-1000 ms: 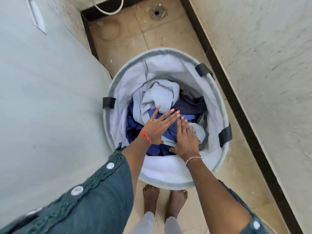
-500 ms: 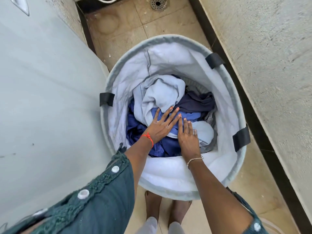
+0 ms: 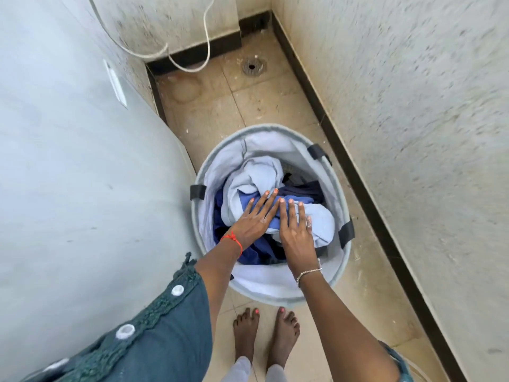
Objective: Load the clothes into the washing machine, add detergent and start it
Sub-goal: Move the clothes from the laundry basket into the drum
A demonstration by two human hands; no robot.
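Observation:
A round pale grey laundry basket [image 3: 278, 130] with black strap handles stands on the tiled floor. Inside lies a pile of clothes [image 3: 256, 177]: a light blue garment on top, darker blue and navy pieces under it. My left hand [image 3: 254, 219], with a red thread at the wrist, lies flat on the pile with fingers spread. Beside it my right hand [image 3: 296, 230], with a thin bracelet, also rests flat on the clothes. Neither hand grips anything. The washing machine's pale side [image 3: 82, 175] fills the left of the view.
A rough plastered wall [image 3: 413, 119] runs along the right with a dark skirting. A floor drain [image 3: 254, 66] sits in the far corner, with a white hose [image 3: 190, 68] looping down near it. My bare feet [image 3: 264, 334] stand just before the basket.
The view has pulled back and up, so the basket looks smaller and the far corner shows. Both hands stay flat on the clothes, fingers a little more spread.

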